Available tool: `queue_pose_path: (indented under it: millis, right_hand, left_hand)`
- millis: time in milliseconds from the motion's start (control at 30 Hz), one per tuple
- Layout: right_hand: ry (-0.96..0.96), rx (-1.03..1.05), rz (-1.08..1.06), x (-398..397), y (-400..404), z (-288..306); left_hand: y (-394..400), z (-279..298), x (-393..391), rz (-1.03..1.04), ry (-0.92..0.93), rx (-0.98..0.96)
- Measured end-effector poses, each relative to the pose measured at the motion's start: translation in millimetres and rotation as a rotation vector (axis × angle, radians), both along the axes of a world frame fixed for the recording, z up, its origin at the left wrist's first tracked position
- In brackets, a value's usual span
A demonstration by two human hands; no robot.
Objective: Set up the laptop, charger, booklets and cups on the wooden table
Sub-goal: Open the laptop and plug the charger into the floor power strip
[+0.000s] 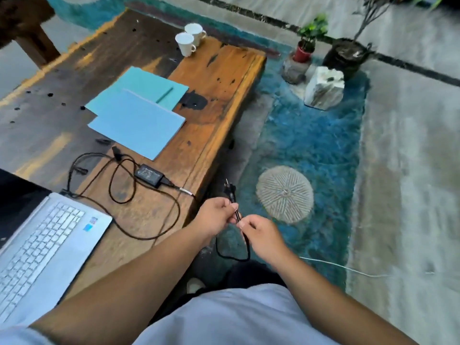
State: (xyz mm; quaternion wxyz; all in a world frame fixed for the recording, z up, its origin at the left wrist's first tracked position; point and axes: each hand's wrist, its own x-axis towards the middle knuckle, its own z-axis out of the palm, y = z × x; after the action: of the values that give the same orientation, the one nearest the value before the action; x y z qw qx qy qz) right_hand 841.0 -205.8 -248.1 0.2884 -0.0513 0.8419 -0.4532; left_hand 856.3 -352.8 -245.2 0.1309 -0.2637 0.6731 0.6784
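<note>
Pinching noted: charger cable [245, 247] held by left hand [216, 216] just below plug [230, 190], by right hand [260, 235] lower down. Slack loop hung beneath grips. Cable judged light, limp; plug body judged best hold. Brick [149, 175] left of grips on wooden table [219, 78].

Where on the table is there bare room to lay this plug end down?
Bare wood lies between the cups and the booklets, and along the right table edge beside the booklets. Between the laptop and the charger brick it is crowded with looped cable.
</note>
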Motion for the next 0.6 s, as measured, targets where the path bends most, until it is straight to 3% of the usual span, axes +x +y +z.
queue_pose_path:
  millis: [267, 600]
  right_hand:
    - [-0.132, -0.06, -0.174, 24.6, 60.7, -25.9]
    - [-0.339, -0.15, -0.312, 13.3, 137.4, -55.9]
  left_hand:
    - [59.5, -17.4, 0.4, -0.151, -0.091, -0.009]
    - [153.3, -60.8, -30.1, 0.004, -0.3, 0.19]
